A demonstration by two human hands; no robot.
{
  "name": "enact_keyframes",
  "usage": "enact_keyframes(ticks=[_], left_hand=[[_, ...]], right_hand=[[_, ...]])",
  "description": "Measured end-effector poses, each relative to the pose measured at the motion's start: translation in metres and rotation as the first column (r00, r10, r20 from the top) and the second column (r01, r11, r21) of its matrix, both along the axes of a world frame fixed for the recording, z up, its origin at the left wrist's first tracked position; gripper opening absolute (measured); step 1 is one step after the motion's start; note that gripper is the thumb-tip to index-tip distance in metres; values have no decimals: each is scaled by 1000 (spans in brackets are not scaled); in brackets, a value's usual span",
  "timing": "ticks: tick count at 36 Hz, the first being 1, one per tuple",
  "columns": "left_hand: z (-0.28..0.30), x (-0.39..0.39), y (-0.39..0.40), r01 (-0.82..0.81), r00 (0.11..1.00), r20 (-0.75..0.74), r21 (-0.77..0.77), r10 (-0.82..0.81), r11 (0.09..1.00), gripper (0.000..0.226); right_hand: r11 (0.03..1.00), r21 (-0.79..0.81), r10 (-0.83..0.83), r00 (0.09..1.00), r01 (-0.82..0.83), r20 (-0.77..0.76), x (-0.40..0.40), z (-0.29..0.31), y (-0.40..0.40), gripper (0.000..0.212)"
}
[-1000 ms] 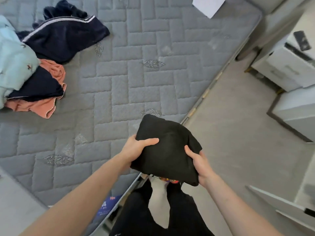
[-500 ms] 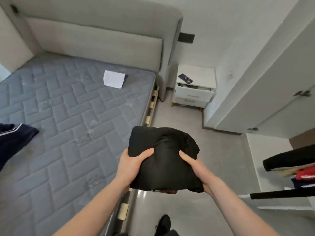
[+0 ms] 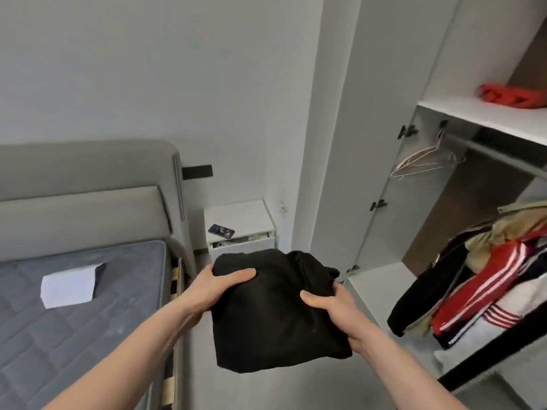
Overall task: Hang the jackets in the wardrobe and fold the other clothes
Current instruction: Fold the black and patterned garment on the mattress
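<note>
Both hands, the left hand (image 3: 217, 287) and the right hand (image 3: 333, 310), gripped one folded black garment (image 3: 275, 309), thumbs on top, near the open wardrobe (image 3: 485, 119). Farther right, folded clothes (image 3: 485, 288) already lay stacked; putting this one away seemed left.

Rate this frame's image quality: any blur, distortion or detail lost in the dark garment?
Head view: even, soft lighting, no glare; wide-angle bending bows the wardrobe edges; the folded black garment is almost featureless, its folds barely readable; left hand and right hand slightly soft.

No text, label, brand or number is readable anywhere.
</note>
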State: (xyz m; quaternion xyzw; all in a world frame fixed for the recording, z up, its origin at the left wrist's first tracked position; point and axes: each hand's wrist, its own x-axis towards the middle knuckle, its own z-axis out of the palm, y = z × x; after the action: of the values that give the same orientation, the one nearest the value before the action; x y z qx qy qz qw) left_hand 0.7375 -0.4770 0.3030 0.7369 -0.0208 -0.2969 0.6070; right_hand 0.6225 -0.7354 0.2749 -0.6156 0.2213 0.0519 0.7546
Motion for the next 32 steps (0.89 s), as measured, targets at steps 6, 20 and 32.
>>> enact_keyframes(ticks=[6,20,32], left_hand=[[34,80,-68,-15,995,102,-63,22,998,64],[147,201,-281,428,892,219,-126,-395,895,82],[243,243,-503,415,862,370,-125,-346,901,67]], right_hand=[[995,20,-98,994,97,56,53,33,-40,69],[843,-60,-496,815,535,299,100,125,-180,78],[701,-58,-626,653,710,426,130,203,-348,49]])
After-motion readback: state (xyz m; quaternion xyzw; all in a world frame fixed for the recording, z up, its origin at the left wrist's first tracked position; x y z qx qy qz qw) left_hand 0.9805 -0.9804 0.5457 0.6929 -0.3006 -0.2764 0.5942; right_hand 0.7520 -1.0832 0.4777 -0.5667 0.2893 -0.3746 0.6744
